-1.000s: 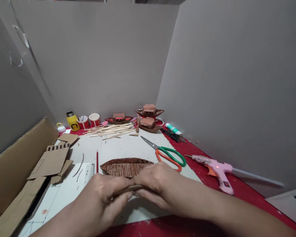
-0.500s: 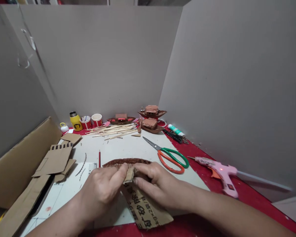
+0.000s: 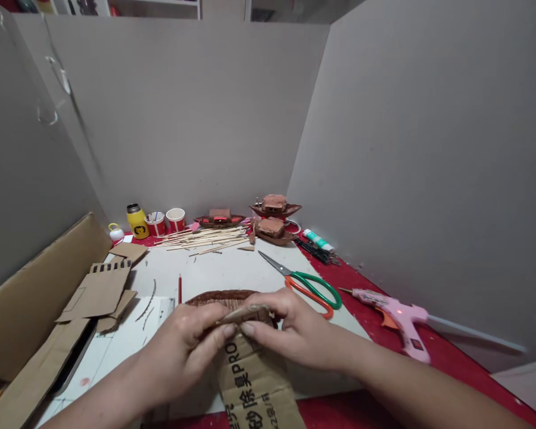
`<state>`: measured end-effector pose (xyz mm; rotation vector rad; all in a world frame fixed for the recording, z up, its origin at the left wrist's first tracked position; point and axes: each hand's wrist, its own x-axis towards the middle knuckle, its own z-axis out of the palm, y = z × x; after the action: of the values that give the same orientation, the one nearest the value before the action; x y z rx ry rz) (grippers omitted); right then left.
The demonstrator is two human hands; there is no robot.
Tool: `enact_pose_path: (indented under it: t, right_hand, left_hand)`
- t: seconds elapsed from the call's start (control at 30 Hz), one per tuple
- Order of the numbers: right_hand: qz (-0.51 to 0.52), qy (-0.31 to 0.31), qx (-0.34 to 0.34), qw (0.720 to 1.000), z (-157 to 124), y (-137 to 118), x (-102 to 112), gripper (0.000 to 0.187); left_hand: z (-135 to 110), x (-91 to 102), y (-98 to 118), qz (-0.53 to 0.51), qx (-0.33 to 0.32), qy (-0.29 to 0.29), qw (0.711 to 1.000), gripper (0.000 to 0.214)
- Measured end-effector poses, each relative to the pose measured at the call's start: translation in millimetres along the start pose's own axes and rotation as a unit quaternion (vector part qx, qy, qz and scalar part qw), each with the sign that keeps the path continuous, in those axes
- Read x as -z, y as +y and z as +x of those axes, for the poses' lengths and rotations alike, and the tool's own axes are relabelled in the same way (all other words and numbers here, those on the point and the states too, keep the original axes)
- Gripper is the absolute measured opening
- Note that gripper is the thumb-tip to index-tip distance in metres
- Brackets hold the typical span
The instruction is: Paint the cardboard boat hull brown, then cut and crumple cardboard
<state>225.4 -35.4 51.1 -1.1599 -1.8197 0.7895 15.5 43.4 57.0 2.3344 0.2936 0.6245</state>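
Both my hands grip one strip of printed cardboard (image 3: 256, 381), whose upper end curls over between my fingers. My left hand (image 3: 194, 339) pinches its left side, thumb in front and fingers behind. On the other side my right hand (image 3: 290, 328) holds the curled edge the same way. Black lettering runs down the strip toward the table's front edge. Just behind my hands lies a brown model boat hull (image 3: 221, 296), partly hidden by my fingers. Scissors (image 3: 308, 285) with green and orange handles lie beyond my right hand.
A pink glue gun (image 3: 397, 313) lies to the right. Cardboard pieces (image 3: 98, 292) and a cardboard box (image 3: 49, 292) stand left. Wooden sticks (image 3: 205, 237), finished model boats (image 3: 274, 205), paper cups (image 3: 175, 220) and a yellow bottle (image 3: 137, 223) line the back. A red pencil (image 3: 180, 289) lies mid-table.
The cardboard's top end has been turned and bent over, so more lettering shows. My left hand has shifted its grip to the strip's left edge; my right thumb presses on its front.
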Motion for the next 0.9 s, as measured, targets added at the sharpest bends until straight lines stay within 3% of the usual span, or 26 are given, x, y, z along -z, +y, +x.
enact_pose_path:
  t: [0.1,0.23,0.33,0.4,0.47,0.53,0.6,0.67,0.73,0.8,0.83,0.9]
  right_hand:
    - [-0.077,0.018,0.095,0.992,-3,-1,-7,0.034]
    - [-0.128,0.06,0.144,0.979,-7,-3,-13,0.034]
    - [-0.09,0.045,0.122,0.987,-6,-7,-9,0.023]
    - [-0.036,0.018,0.085,0.996,-4,-10,-2,0.023]
    - [0.009,-0.01,0.055,0.998,-2,-11,4,0.026]
    - [0.01,-0.02,0.044,0.999,-1,-8,7,0.029]
    - [-0.045,-0.004,0.059,0.997,-2,-3,6,0.03]
    - [-0.123,0.018,0.081,0.989,-4,3,1,0.032]
    - [-0.2,0.039,0.1,0.974,-6,10,-6,0.033]
    - [-0.247,0.06,0.115,0.96,-7,14,-12,0.033]
    - [-0.247,0.068,0.12,0.959,-7,14,-13,0.033]
    - [-0.198,0.075,0.113,0.971,-6,11,-13,0.029]
  left_hand:
    - [-4,-13.4,-6,0.073,-0.035,0.036,0.996,0.02]
    - [-6,-19.5,-8,0.127,-0.047,0.081,0.987,0.021]
    - [-2,-11.3,-1,-0.003,0.04,0.057,0.998,0.02]
    - [1,-3.9,5,-0.115,0.12,0.017,0.986,0.026]
    - [2,0.7,8,-0.166,0.151,-0.003,0.975,0.033]
    - [2,0.3,8,-0.12,0.107,0.017,0.987,0.033]
    - [1,-5.3,5,0.003,0.01,0.073,0.997,0.028]
    - [0,-13.9,0,0.139,-0.084,0.12,0.979,0.025]
    - [-2,-22.3,-4,0.259,-0.148,0.157,0.941,0.022]
    - [-2,-27.2,-5,0.311,-0.165,0.179,0.919,0.022]
    - [-2,-27.7,-5,0.292,-0.153,0.185,0.926,0.023]
    - [1,-25.4,-1,0.153,-0.069,0.179,0.969,0.023]
